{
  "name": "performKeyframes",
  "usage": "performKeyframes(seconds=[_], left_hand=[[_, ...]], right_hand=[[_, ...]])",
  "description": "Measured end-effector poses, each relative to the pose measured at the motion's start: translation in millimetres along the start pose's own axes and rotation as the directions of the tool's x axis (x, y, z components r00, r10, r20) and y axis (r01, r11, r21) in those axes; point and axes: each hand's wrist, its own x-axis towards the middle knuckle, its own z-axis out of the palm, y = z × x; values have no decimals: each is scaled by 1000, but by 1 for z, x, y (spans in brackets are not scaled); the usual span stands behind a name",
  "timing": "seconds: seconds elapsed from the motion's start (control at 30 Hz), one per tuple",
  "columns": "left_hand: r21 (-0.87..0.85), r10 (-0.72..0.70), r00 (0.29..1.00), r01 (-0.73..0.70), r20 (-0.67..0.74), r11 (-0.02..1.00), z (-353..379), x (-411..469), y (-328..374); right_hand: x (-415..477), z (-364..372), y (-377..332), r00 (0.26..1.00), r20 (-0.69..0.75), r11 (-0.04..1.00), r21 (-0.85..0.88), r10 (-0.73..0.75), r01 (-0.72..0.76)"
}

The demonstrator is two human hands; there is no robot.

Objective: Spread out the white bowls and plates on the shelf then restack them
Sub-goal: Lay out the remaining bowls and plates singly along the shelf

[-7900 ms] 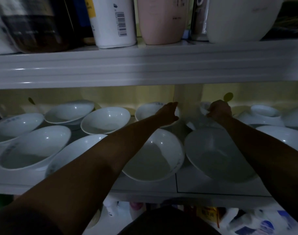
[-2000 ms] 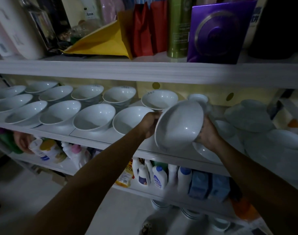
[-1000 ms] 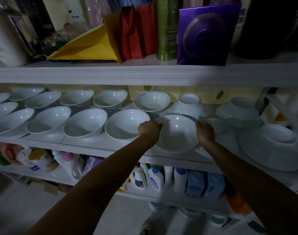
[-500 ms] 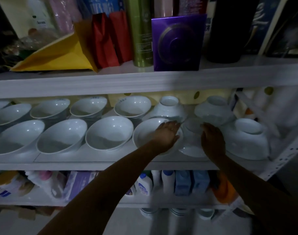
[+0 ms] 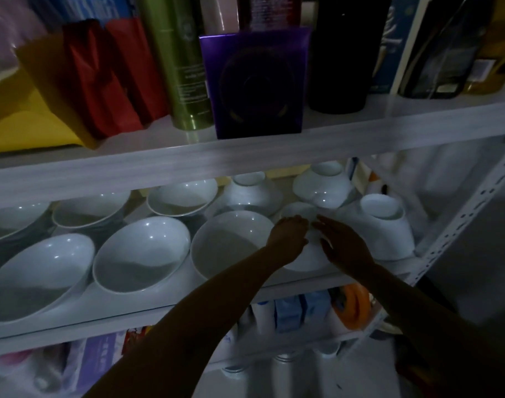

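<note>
**Spreading phase, next bowl approached.** The inverted white bowl (image 5: 303, 261) stands foot-up near the front of the bowl shelf (image 5: 102, 320), just right of the last upright bowl (image 5: 231, 242) and just left of a larger inverted bowl (image 5: 383, 225). The left hand (image 5: 288, 237) lies against its left flank with fingers bent; whether it grips cannot be told in this dim light. The right hand (image 5: 343, 245) flanks the other side, fingers straight and spread, holding nothing.

A second ago both hands held the rim of the last upright bowl as it settled. Half a second ago the left hand lay on it. Now it rests alone at the right end of the front row (image 5: 142, 254), and both hands have shifted one place right. That bowl therefore appears laid out, and the inverted bowl is the likely next piece.

Behind stand a back row (image 5: 182, 196) of upright bowls and two further inverted bowls (image 5: 251, 193) (image 5: 324, 188). Spreading is judged unfinished, and restacking not yet begun. The shelf above carries a purple box (image 5: 257, 81) and a green can (image 5: 185, 67).
</note>
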Motion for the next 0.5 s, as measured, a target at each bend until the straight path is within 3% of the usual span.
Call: performKeyframes(seconds=[0.23, 0.33, 0.5], left_hand=[[-46, -59, 997, 57, -41, 997, 2, 2, 5], [-46, -65, 996, 62, -69, 997, 2, -3, 12], [-1, -1, 990, 1, -144, 1000, 4, -15, 29]], right_hand=[[10, -4, 18, 993, 52, 994, -10, -110, 111], [14, -3, 34, 967, 14, 968, -7, -252, 253], [13, -1, 56, 919, 26, 913, 126, -393, 387]])
